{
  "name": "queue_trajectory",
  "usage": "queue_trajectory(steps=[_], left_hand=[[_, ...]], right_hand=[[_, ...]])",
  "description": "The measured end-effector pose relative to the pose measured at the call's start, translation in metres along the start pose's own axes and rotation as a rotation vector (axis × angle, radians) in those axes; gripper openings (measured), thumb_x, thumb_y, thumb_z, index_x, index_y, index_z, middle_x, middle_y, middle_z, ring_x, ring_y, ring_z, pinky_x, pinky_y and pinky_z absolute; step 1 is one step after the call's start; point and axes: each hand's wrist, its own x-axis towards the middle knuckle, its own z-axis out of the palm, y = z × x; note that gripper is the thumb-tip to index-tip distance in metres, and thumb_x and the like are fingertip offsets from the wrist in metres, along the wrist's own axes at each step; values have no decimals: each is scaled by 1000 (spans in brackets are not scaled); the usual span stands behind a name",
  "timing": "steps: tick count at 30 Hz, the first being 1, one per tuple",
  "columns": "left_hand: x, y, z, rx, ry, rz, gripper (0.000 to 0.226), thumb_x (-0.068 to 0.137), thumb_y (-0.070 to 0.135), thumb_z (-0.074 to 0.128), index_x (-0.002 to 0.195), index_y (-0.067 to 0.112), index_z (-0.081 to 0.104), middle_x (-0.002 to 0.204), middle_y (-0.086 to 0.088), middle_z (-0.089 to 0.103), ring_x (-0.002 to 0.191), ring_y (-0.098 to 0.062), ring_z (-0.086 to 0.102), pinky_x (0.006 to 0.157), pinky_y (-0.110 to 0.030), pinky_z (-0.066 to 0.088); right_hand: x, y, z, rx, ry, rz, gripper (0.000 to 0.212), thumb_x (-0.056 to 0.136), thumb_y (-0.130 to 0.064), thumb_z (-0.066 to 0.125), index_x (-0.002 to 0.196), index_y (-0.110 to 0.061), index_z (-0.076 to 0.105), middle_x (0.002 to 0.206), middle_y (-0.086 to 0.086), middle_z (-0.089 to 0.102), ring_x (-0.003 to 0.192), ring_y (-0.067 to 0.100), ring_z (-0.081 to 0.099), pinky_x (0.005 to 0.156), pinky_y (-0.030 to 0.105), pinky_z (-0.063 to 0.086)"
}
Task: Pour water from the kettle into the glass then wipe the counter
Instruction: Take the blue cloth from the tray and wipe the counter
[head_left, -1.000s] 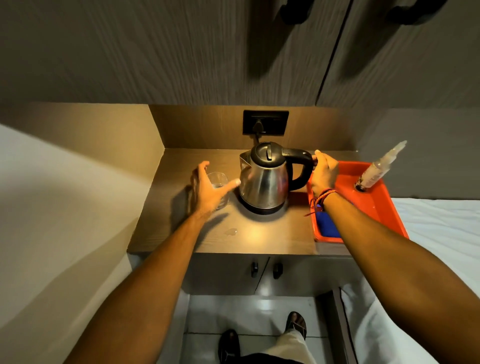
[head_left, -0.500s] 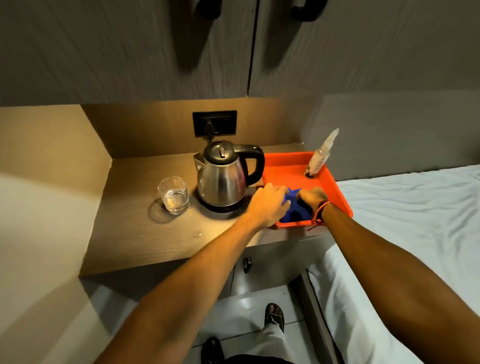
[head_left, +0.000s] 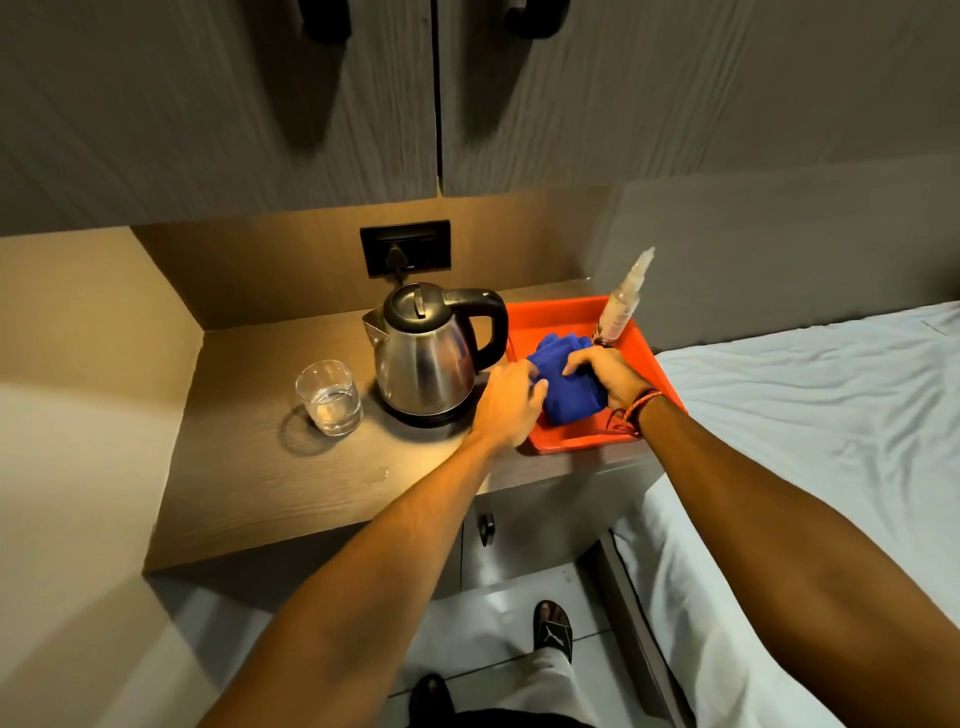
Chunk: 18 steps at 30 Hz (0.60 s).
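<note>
Since a moment ago: both hands have closed further onto the blue cloth (head_left: 566, 376), which now sits higher in the red tray (head_left: 649, 358) and nearer the spray bottle (head_left: 621, 306); kettle and glass have not moved.
Right fingers (head_left: 579, 364): curled down over the top of the cloth, gripping it, with the bunched fabric showing on both sides of the knuckles.
Right hand (head_left: 608, 376): over the middle of the tray, a red thread band at the wrist.
Left fingers (head_left: 535, 387): bent against the cloth's left edge; they touch it, but whether they actually pinch it is hard to tell from this angle.
Left hand (head_left: 511, 402): over the tray's left rim, just beside the kettle base.
Cloth: folded into a thick bundle, inside the tray, between the two hands.
Kettle (head_left: 426, 358): steel body, black lid and handle, upright on its base on the table (head_left: 249, 483), touching the tray's left side or nearly so.
Glass (head_left: 328, 397): upright, left of the kettle and apart from it, partly filled with water.
Table surface: a small wet spot (head_left: 382, 474) in front of the kettle.
Spray bottle: leaning in the tray's far right corner.
Bed (head_left: 810, 431): white sheet, right of the table.
</note>
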Motion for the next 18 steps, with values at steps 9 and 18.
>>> queue_trajectory(steps=[9, 18], left_hand=[[-46, -41, -45, -344, 219, -328, 28, 94, 39, 57, 98, 13, 65, 96, -3, 70, 86, -24, 64, 70, -31, 43], [-121, -105, -111, 0, 368, -540, 30, 92, 36, 53, 104, 11, 63, 102, -15, 69, 82, -32, 59, 67, -34, 39]], right_hand=[[-48, 24, 87, 177, -166, -61, 37, 53, -8, 54, 87, -6, 70, 76, 4, 69, 64, 15, 59, 59, 25, 47], [-77, 66, 199, -442, -17, -380, 11, 75, -17, 64, 83, -10, 62, 76, 2, 64, 67, 17, 57, 58, 18, 42]])
